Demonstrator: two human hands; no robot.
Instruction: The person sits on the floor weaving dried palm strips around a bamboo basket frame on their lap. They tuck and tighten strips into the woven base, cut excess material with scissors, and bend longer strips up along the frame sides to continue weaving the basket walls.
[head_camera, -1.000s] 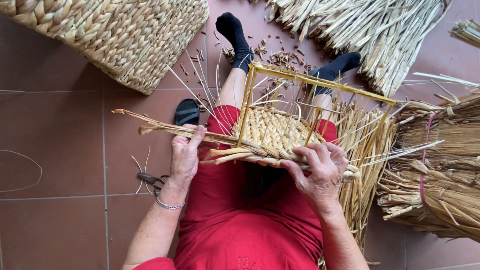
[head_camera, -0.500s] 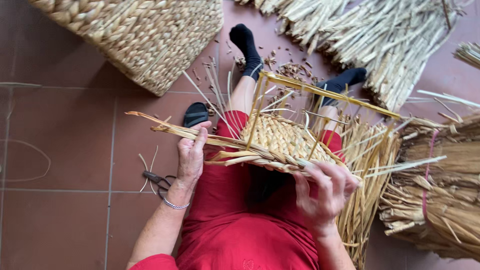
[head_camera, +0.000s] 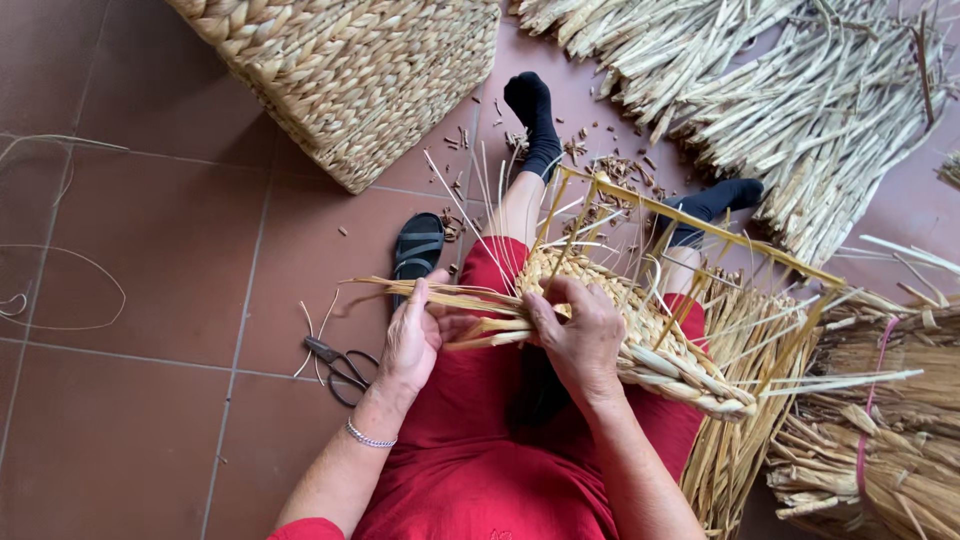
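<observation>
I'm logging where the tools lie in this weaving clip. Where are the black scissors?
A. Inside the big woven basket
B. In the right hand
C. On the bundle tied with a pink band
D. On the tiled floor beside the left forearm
D: the black scissors lie on the tiled floor next to the left forearm, while both hands hold straw strands at the half-woven basket.

Pale tan braided straw basket panel (head_camera: 640, 330) on a yellow wire frame (head_camera: 700, 222); bright red cloth skirt (head_camera: 480, 450); black socks (head_camera: 530, 110); black strappy sandal (head_camera: 418, 248); terracotta-brown tiled floor (head_camera: 150, 300).
</observation>
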